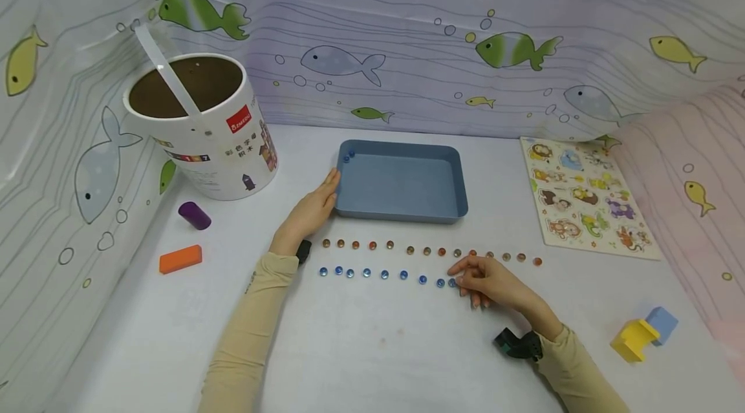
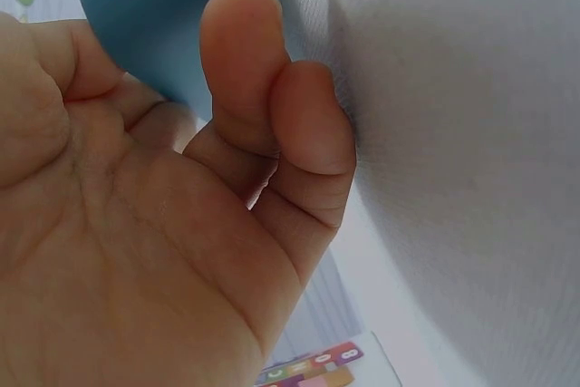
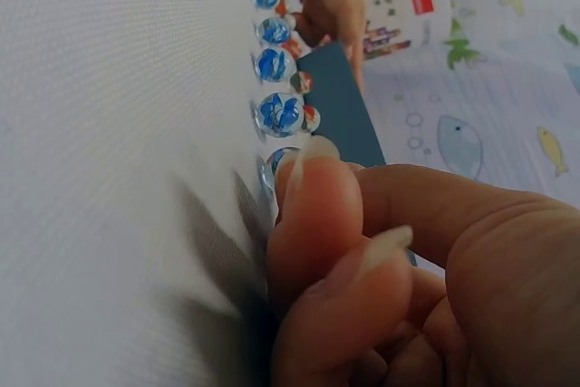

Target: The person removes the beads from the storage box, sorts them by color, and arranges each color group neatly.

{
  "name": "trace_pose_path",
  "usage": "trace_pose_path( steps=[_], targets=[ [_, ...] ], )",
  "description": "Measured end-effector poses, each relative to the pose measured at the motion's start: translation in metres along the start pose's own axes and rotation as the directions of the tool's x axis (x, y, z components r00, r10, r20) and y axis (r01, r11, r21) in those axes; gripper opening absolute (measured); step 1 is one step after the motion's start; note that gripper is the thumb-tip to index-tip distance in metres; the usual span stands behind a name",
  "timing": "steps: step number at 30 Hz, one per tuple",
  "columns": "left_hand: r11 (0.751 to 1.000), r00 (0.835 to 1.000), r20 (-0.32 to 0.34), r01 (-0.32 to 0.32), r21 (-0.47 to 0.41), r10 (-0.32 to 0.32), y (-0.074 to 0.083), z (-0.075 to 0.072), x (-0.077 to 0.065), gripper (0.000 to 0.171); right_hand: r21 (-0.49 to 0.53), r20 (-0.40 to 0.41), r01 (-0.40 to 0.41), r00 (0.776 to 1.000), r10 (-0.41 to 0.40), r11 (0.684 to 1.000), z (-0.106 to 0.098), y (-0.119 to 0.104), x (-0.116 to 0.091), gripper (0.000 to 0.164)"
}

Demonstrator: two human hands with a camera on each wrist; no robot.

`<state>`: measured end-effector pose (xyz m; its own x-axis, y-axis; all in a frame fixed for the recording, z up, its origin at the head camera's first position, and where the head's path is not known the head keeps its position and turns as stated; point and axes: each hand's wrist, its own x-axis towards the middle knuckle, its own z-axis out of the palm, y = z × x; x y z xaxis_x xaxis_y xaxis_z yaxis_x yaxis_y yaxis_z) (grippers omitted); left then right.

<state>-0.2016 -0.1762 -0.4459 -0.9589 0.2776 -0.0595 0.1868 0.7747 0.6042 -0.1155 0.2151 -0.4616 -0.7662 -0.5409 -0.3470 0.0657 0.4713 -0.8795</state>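
My right hand (image 1: 487, 280) is at the right end of a row of blue marbles (image 1: 385, 275), pinching the last blue marble (image 1: 452, 283) with its fingertips. In the right wrist view this marble (image 3: 279, 162) is partly hidden behind a fingertip. Behind them runs a second row, of reddish-brown marbles (image 1: 390, 245). My left hand (image 1: 311, 209) rests against the outer left wall of a grey-blue tray (image 1: 401, 216), its fingers fairly straight in the head view. Two small blue marbles (image 1: 349, 156) lie in the tray's far left corner.
A large white bucket (image 1: 218, 167) stands at the back left. Nearer are a purple cylinder (image 1: 194, 215) and an orange block (image 1: 181, 259). An animal puzzle board (image 1: 588, 196) lies at the right, with yellow (image 1: 634, 340) and blue blocks (image 1: 662, 324) in front of it.
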Motion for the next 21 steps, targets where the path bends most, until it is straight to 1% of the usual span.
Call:
trace_pose_path(
  steps=[6,9,14,17,21],
  targets=[
    [1.0,1.0,0.0,0.0,0.003,0.0,0.001,0.0,0.0,0.054,-0.008,-0.003,0.002,1.0,-0.002,1.0,-0.001,-0.001,-0.001,0.029],
    [1.0,1.0,-0.003,0.0,0.003,0.0,0.0,0.0,0.0,0.054,-0.023,-0.007,-0.002,1.0,0.002,1.0,-0.002,-0.006,-0.002,0.028],
    [1.0,1.0,-0.002,0.003,0.0,-0.003,-0.001,-0.001,0.0,0.054,-0.059,0.009,-0.011,1.0,0.011,0.998,-0.012,-0.024,0.0,0.026],
    [1.0,1.0,-0.01,0.009,-0.006,-0.009,0.0,-0.001,-0.001,0.054,-0.083,0.018,0.019,1.0,-0.018,0.996,-0.02,-0.038,0.008,0.026],
    [1.0,1.0,-0.008,0.006,-0.006,-0.006,0.0,0.0,0.0,0.054,-0.067,0.041,0.06,0.997,-0.057,0.996,-0.03,-0.053,0.022,0.029]
  ],
)
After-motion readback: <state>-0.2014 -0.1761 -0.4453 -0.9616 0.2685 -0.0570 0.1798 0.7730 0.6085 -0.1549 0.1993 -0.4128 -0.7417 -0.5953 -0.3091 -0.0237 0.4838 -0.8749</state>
